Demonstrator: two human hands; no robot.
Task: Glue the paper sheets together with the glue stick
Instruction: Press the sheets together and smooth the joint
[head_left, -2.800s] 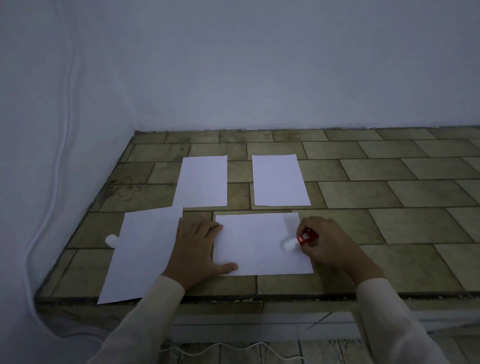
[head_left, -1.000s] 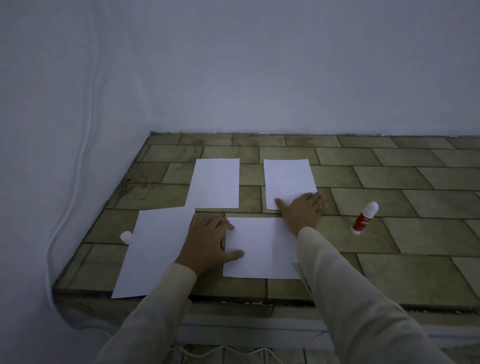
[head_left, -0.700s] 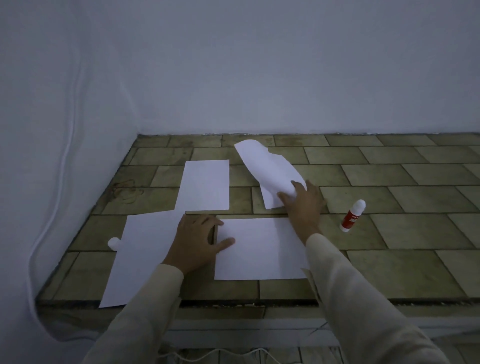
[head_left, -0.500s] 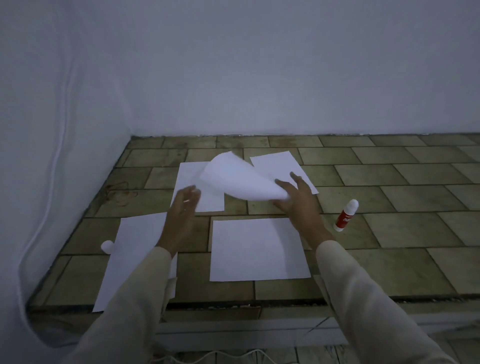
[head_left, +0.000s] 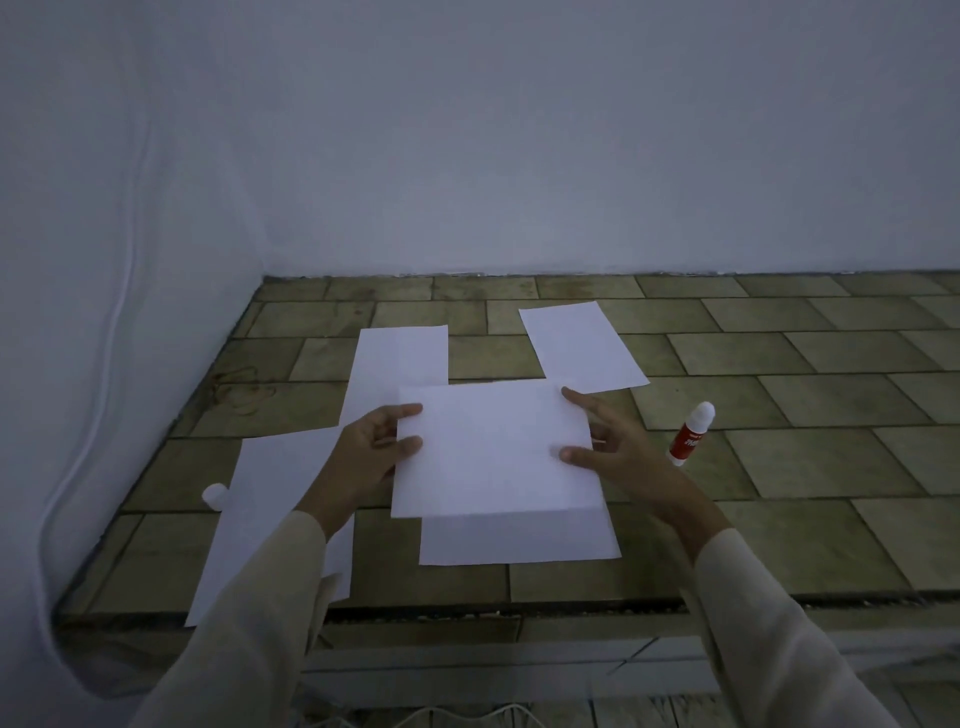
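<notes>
- Over the near middle of the tiled counter (head_left: 779, 467), I see both hands holding one white page, the top sheet (head_left: 493, 452), level above the bottom sheet (head_left: 519, 538), which lies flat with only its near strip showing.
- I cannot tell whether the two sheets touch.
- On my left hand (head_left: 363, 457), the thumb and forefinger pinch the top sheet's left edge, and the other fingers are curled behind it.
- On my right hand (head_left: 618, 457), the thumb presses the right margin and the forefinger stretches along the far right corner. The other fingers are loosely spread beneath the edge.
- The glue stick (head_left: 691, 434) stands upright on the counter just right of my right hand, untouched, with a red label and its white end up.
- A small white cap (head_left: 214, 494) lies at the far left, touching the left sheet (head_left: 270, 509), which overhangs the counter's front edge, partly under my sleeve.
- Further back lie the far-left sheet (head_left: 400, 364) and the far-right sheet (head_left: 582, 348), the latter slightly skewed.
</notes>
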